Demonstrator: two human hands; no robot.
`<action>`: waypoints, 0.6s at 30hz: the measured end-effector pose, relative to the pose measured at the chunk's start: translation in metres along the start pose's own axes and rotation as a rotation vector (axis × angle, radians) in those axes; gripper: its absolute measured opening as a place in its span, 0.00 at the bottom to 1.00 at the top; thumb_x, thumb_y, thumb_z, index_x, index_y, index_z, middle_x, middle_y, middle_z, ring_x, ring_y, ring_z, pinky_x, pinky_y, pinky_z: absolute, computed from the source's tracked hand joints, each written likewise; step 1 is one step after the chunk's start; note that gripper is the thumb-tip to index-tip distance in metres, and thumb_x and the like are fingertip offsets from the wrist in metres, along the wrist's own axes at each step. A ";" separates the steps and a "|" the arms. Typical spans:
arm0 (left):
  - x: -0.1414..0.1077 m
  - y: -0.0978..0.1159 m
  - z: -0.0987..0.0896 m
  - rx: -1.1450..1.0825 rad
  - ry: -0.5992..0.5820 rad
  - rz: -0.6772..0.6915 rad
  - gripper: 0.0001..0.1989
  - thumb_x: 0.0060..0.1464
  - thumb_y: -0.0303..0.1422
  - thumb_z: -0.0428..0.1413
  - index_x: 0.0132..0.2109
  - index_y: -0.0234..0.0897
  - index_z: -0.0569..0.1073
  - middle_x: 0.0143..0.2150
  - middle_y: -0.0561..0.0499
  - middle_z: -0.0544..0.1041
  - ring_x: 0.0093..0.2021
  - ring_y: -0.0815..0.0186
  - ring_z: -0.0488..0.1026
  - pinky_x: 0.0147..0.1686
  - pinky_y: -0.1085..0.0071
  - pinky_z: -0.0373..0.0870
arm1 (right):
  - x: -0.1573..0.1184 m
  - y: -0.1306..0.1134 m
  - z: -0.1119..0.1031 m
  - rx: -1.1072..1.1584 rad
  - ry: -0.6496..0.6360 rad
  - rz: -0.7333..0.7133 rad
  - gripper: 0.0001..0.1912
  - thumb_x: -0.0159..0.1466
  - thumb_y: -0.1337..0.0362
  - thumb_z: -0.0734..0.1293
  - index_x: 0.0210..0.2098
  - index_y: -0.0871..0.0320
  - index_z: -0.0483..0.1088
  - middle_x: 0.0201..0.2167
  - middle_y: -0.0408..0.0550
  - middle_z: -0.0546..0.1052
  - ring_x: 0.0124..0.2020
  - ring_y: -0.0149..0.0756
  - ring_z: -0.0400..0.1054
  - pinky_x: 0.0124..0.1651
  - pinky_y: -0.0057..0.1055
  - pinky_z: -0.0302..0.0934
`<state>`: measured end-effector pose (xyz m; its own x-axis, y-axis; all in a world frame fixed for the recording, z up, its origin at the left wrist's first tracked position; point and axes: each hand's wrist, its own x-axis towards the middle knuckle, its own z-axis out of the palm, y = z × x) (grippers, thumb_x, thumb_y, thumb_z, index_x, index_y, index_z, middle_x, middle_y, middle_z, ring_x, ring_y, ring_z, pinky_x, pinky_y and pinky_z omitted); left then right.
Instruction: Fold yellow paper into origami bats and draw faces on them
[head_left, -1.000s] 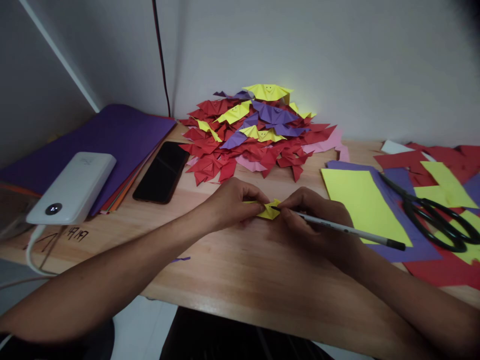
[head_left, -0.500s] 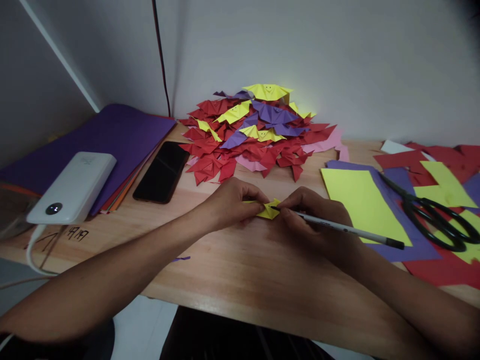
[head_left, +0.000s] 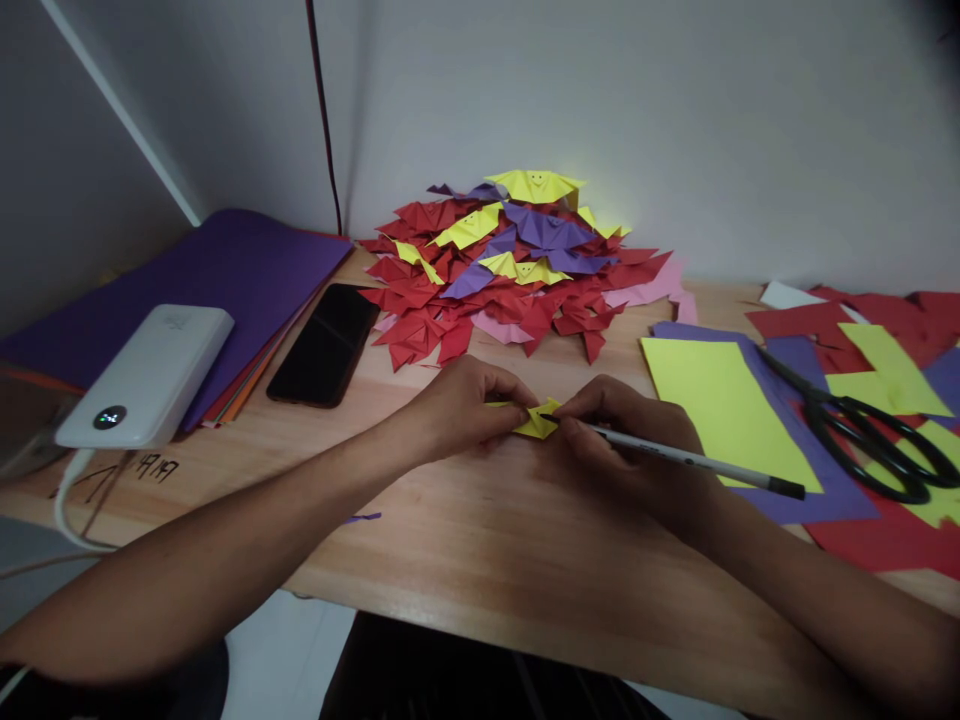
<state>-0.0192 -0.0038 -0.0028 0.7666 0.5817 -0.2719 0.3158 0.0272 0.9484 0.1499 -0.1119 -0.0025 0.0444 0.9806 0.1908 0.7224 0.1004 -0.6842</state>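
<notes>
Between the fingers and thumb of my left hand [head_left: 476, 405] is a small folded yellow paper bat [head_left: 537, 422], partly covered by the fingers. My right hand [head_left: 626, 425] grips a pen [head_left: 697, 458] with a pale barrel and a dark end cap. The pen's dark tip meets the yellow paper, or hovers just over it; any mark there is too small to make out. Behind both hands rises a heap of folded paper bats [head_left: 551, 228] in red, purple, yellow and pink, some with drawn faces.
Black-handled scissors [head_left: 862, 430] lie on paper scraps at the right, beside a yellow sheet [head_left: 727, 400] on purple paper. To the left are a phone [head_left: 324, 345], a white power bank [head_left: 150, 375] with a cable, and a stack of coloured sheets [head_left: 247, 250]. A wall stands behind the table.
The pen and my right hand have shifted very slightly. My left hand keeps its hold on the yellow paper, and the power bank's display now shows lit digits.
</notes>
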 end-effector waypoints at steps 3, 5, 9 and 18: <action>0.000 0.002 0.001 0.008 0.007 -0.010 0.08 0.47 0.25 0.54 0.35 0.29 0.78 0.16 0.58 0.67 0.15 0.77 0.60 0.16 0.81 0.56 | 0.000 0.001 0.001 0.002 0.011 0.009 0.03 0.61 0.65 0.64 0.32 0.56 0.69 0.19 0.40 0.72 0.18 0.26 0.62 0.21 0.23 0.54; 0.000 0.002 0.001 0.016 0.010 -0.012 0.08 0.47 0.25 0.54 0.35 0.29 0.78 0.16 0.58 0.67 0.15 0.77 0.60 0.16 0.81 0.56 | 0.000 0.001 0.001 -0.004 0.019 0.018 0.02 0.61 0.65 0.64 0.32 0.55 0.69 0.19 0.40 0.71 0.17 0.26 0.61 0.20 0.23 0.53; 0.000 0.001 0.000 0.023 0.003 -0.001 0.09 0.47 0.25 0.54 0.35 0.30 0.78 0.16 0.58 0.67 0.16 0.77 0.60 0.16 0.81 0.56 | 0.000 0.002 0.001 -0.016 0.007 -0.002 0.03 0.61 0.64 0.64 0.32 0.55 0.69 0.18 0.39 0.71 0.17 0.26 0.61 0.20 0.23 0.53; 0.001 -0.003 -0.001 0.010 0.001 0.016 0.09 0.47 0.25 0.54 0.35 0.30 0.78 0.17 0.58 0.67 0.16 0.77 0.61 0.17 0.81 0.57 | 0.000 0.000 0.000 0.002 0.013 -0.004 0.03 0.61 0.64 0.64 0.31 0.55 0.69 0.19 0.39 0.72 0.18 0.27 0.62 0.21 0.23 0.54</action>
<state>-0.0200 -0.0031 -0.0055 0.7713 0.5827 -0.2562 0.3090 0.0091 0.9510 0.1498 -0.1118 -0.0026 0.0501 0.9780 0.2025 0.7210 0.1049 -0.6850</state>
